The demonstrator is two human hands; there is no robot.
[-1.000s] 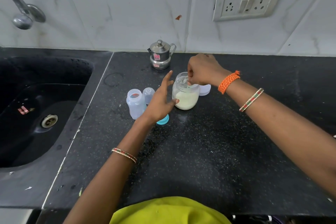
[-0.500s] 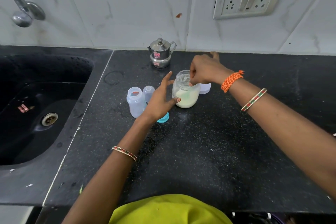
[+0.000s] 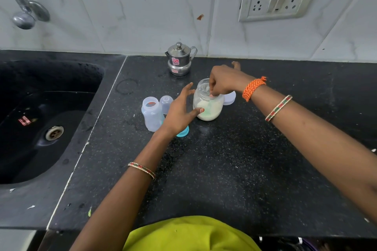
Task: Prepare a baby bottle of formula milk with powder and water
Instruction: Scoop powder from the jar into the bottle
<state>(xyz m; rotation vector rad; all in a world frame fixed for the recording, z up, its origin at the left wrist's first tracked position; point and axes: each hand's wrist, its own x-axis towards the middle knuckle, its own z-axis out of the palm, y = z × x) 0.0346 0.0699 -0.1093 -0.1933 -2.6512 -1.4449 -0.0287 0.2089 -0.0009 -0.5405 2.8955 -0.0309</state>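
Spill risk at powder jar [image 3: 208,106], mid-desk beside the empty baby bottle [image 3: 152,114].
Right hand [image 3: 224,82] pinches a scoop inside; left hand [image 3: 179,112], fingers spread, only touches the jar, so a snagged scoop could tip it.

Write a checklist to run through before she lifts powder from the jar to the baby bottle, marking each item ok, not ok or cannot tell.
1. Jar open: ok.
2. Left hand steadies the jar: ok, thumb on its side.
3. Right hand has the scoop: ok, fingers inside, pinching a green handle.
4. Baby bottle upright, uncapped: ok.
5. Scoop level: cannot tell.
6. Water already in the baby bottle: cannot tell.
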